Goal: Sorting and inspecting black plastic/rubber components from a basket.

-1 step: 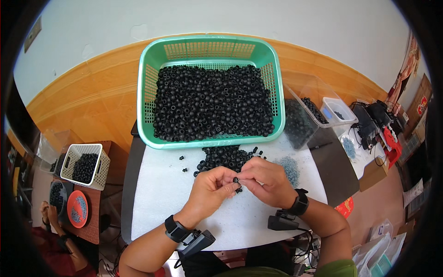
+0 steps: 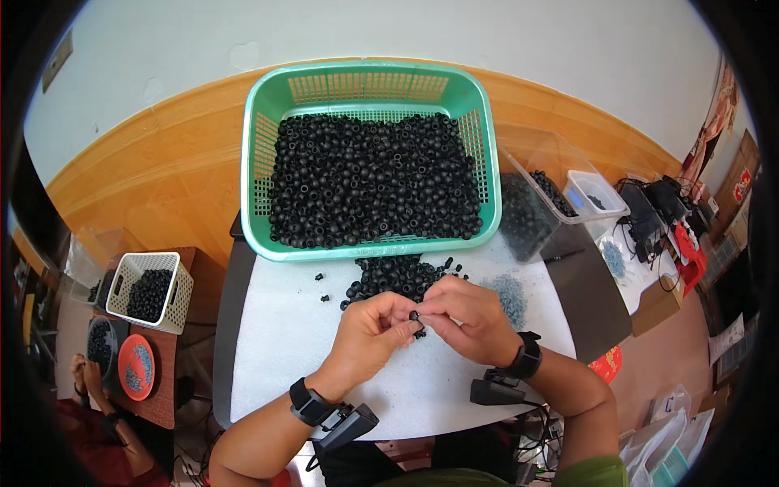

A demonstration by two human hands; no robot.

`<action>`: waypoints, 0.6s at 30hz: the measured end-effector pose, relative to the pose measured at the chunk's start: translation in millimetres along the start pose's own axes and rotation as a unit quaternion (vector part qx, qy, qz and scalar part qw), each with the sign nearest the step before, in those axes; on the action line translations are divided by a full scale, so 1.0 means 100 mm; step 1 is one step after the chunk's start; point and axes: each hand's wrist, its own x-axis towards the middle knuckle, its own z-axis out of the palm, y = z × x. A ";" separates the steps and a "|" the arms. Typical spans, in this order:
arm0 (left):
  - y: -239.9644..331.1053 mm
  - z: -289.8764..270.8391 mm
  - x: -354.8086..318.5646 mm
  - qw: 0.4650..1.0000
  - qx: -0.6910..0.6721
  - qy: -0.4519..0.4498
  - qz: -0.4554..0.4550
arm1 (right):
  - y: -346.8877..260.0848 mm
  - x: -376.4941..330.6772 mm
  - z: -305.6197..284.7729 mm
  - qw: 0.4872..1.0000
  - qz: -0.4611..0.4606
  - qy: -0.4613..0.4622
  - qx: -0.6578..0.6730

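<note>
Over the white table mat (image 2: 284,357), my two hands meet just in front of a pile of small black parts (image 2: 389,276). My left hand (image 2: 367,333) pinches one small, round, hollow black part (image 2: 415,316) between thumb and fingers. From the right, my right hand (image 2: 469,321) is closed in a pinch at the edge of that same part. Whatever sits between its fingertips is too small and hidden to make out. A scatter of small pale blue pieces (image 2: 510,300) lies beyond my right hand.
Behind the pile stands a green basket (image 2: 369,253) full of black parts. To its right is a clear bin (image 2: 560,235) with more. At far left, another person's hands (image 2: 86,373) are near a red plate (image 2: 130,388) and white basket (image 2: 180,296).
</note>
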 end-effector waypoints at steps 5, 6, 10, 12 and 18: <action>-0.02 -0.01 0.00 0.999 0.029 0.010 0.012 | -0.01 0.01 0.02 0.999 -0.031 -0.011 -0.014; -0.01 -0.01 0.00 1.000 0.028 0.009 0.010 | -0.03 0.03 0.02 0.999 -0.034 -0.023 -0.024; 0.05 -0.06 0.04 0.999 -0.028 0.031 -0.007 | 0.08 0.00 -0.13 0.999 0.005 -0.038 -0.005; 0.09 -0.07 0.04 0.998 -0.032 0.044 -0.009 | 0.12 -0.03 -0.34 0.994 0.048 -0.095 -0.018; 0.07 -0.06 0.04 0.999 -0.002 0.033 -0.028 | 0.17 -0.23 -0.29 0.942 0.005 -0.279 -0.184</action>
